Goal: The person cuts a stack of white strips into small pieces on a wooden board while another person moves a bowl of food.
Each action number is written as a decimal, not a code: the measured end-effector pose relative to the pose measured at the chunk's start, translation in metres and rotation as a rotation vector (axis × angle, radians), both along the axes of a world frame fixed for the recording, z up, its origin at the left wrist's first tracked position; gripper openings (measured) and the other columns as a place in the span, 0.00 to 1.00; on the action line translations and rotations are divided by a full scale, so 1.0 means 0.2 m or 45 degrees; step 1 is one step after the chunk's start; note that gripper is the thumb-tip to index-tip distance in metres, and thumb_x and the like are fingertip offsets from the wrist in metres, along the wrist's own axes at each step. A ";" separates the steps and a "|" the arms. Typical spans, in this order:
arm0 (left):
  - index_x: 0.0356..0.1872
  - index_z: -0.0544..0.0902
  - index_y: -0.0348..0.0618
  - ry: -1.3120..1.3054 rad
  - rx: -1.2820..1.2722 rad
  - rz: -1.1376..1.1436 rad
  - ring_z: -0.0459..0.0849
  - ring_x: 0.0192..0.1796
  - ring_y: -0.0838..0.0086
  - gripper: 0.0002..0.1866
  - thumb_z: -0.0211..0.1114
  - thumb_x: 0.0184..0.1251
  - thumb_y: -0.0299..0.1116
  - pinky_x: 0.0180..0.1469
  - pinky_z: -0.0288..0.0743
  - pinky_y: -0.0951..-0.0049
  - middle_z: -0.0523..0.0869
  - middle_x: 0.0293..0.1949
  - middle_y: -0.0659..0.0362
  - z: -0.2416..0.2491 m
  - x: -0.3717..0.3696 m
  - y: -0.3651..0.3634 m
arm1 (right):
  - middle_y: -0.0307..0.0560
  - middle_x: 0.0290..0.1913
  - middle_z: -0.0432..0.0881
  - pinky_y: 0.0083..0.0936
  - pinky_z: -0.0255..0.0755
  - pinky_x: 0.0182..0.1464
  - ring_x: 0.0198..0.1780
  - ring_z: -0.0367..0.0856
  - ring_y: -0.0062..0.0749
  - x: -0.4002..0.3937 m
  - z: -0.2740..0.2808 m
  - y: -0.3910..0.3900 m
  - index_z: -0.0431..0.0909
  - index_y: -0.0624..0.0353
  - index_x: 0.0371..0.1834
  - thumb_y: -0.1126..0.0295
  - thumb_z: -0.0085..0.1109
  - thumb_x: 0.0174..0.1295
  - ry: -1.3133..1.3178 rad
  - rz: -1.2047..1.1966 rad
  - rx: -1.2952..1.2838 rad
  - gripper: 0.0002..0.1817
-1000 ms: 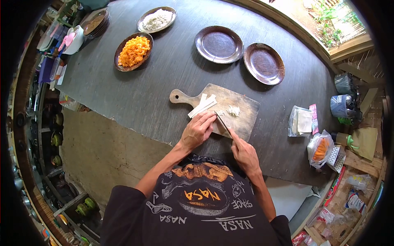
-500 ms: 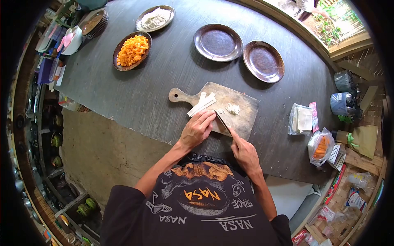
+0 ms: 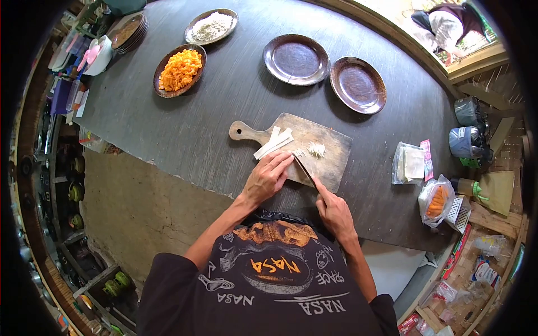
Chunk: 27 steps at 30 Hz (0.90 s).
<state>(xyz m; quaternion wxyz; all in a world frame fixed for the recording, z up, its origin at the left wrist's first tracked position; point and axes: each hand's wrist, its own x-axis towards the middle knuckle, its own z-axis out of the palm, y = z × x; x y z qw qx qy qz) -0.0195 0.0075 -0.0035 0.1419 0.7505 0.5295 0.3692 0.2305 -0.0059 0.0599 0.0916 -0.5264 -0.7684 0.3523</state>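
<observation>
Crossing on wdn brd (image 3: 336,148), flat off-wht strips (image 3: 273,144)

Your worn wooden cutting board (image 3: 328,162) lies flat and slightly askew before you, its short, holed handle pointing to your left. Several flat, pale strips (image 3: 274,145) overlap at an angle near that handle. To their right sits a small loose heap of fine white shreds (image 3: 317,149). Your knife (image 3: 304,170) slants over the board, tip pointing away from you, beside a few cut bits (image 3: 298,152).
</observation>
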 end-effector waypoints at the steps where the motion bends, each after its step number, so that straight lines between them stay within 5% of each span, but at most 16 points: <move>1: 0.60 0.86 0.37 0.019 0.007 -0.002 0.83 0.67 0.60 0.20 0.71 0.66 0.22 0.72 0.77 0.60 0.88 0.62 0.55 0.00 0.00 0.00 | 0.61 0.39 0.87 0.53 0.80 0.47 0.41 0.88 0.60 -0.01 -0.01 0.01 0.65 0.40 0.85 0.72 0.55 0.72 0.009 0.005 0.006 0.36; 14: 0.63 0.87 0.41 0.187 0.029 0.042 0.83 0.67 0.68 0.21 0.71 0.68 0.27 0.72 0.71 0.64 0.88 0.64 0.59 0.04 -0.02 -0.02 | 0.62 0.38 0.87 0.52 0.80 0.46 0.39 0.88 0.60 -0.01 0.05 0.02 0.65 0.40 0.85 0.71 0.57 0.72 -0.081 -0.001 -0.060 0.36; 16: 0.63 0.86 0.41 0.196 0.032 0.034 0.83 0.67 0.68 0.21 0.71 0.69 0.27 0.73 0.70 0.64 0.88 0.64 0.59 0.03 -0.02 -0.02 | 0.65 0.36 0.84 0.51 0.77 0.46 0.39 0.86 0.61 0.00 0.06 0.02 0.69 0.50 0.82 0.74 0.55 0.71 -0.023 -0.002 -0.069 0.34; 19: 0.64 0.86 0.41 0.209 0.028 0.020 0.83 0.67 0.68 0.22 0.70 0.70 0.27 0.74 0.69 0.63 0.88 0.64 0.59 0.02 -0.02 -0.03 | 0.61 0.38 0.87 0.52 0.80 0.46 0.40 0.88 0.59 0.01 0.01 0.00 0.65 0.40 0.85 0.71 0.56 0.72 0.003 0.008 -0.005 0.36; 27: 0.64 0.86 0.40 0.212 0.030 0.025 0.83 0.67 0.68 0.21 0.70 0.71 0.27 0.75 0.69 0.62 0.88 0.63 0.59 0.03 -0.02 -0.03 | 0.60 0.38 0.87 0.52 0.80 0.47 0.40 0.88 0.58 -0.04 0.01 0.04 0.66 0.42 0.84 0.71 0.55 0.73 0.001 0.013 -0.021 0.35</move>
